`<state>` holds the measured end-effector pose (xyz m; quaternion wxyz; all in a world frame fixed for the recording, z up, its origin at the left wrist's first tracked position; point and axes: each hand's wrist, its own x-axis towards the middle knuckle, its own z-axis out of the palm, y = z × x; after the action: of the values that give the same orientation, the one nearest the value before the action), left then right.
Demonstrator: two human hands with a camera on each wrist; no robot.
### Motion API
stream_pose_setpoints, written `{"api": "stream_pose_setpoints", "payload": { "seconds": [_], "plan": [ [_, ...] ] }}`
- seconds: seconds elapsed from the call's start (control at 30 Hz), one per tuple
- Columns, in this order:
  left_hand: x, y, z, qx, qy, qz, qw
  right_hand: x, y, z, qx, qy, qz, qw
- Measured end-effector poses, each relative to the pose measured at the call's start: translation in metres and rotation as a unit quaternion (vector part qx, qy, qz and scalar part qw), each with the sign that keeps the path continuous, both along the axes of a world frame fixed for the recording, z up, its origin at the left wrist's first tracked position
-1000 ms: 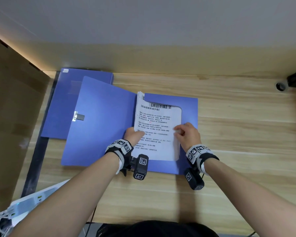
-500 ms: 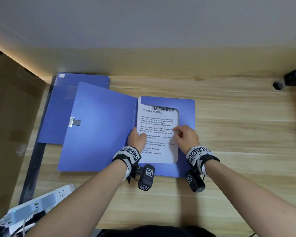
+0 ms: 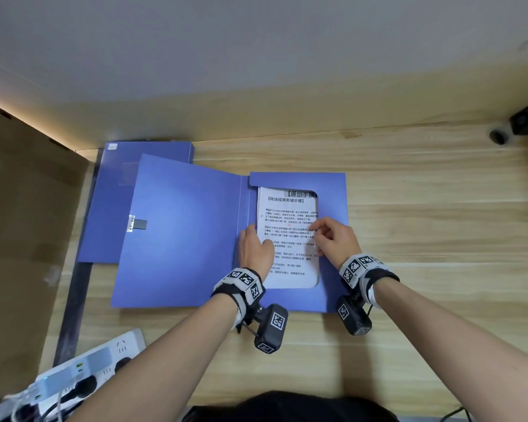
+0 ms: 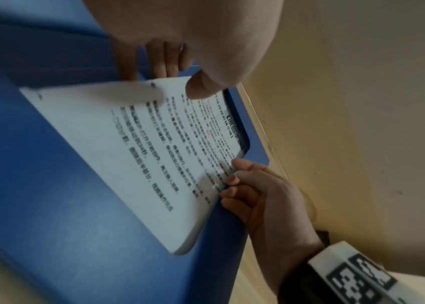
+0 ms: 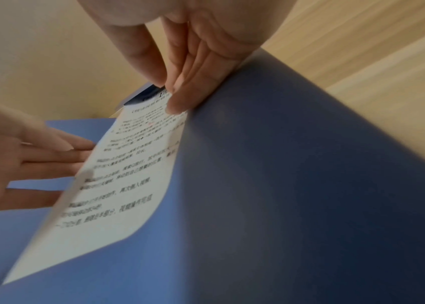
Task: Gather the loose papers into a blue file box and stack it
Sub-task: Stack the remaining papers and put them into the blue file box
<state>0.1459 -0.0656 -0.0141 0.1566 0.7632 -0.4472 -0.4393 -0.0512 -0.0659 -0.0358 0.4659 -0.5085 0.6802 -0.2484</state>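
Mostly seated: paper stack [image 3: 287, 239] lies in the right half of the open blue file box [image 3: 183, 239], under its pocket flap. Left hand [image 3: 255, 249] fingers flat, straight against the stack's left edge; right hand [image 3: 333, 239] fingertips pinch its right edge. Sheets likely light, floppy, slippery — take hold at edges.

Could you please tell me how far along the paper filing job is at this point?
Done: the papers lie inside the open blue file box, under its cut-out flap. In hand: the left hand presses at their left edge and the right hand rests on their right edge, seating them. Left: the lid lies open, and the box is not yet stacked on the second blue box behind.
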Motion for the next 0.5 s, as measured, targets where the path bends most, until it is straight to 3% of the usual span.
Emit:
{"api": "stream_pose_setpoints", "payload": {
  "seconds": [0.17, 0.3, 0.5],
  "plan": [
    [0.009, 0.003, 0.003, 0.044, -0.019, -0.1, 0.994, -0.001, -0.001, 0.003, 0.006, -0.02, -0.002, 1.0],
    [0.003, 0.002, 0.007, 0.077, -0.008, -0.107, 0.991, -0.003, 0.006, 0.014, -0.027, -0.04, -0.011, 0.999],
    [-0.002, 0.005, 0.009, 0.061, -0.009, -0.059, 0.996, -0.026, 0.025, 0.021, -0.06, 0.104, 0.072, 0.99]
  ]
}}
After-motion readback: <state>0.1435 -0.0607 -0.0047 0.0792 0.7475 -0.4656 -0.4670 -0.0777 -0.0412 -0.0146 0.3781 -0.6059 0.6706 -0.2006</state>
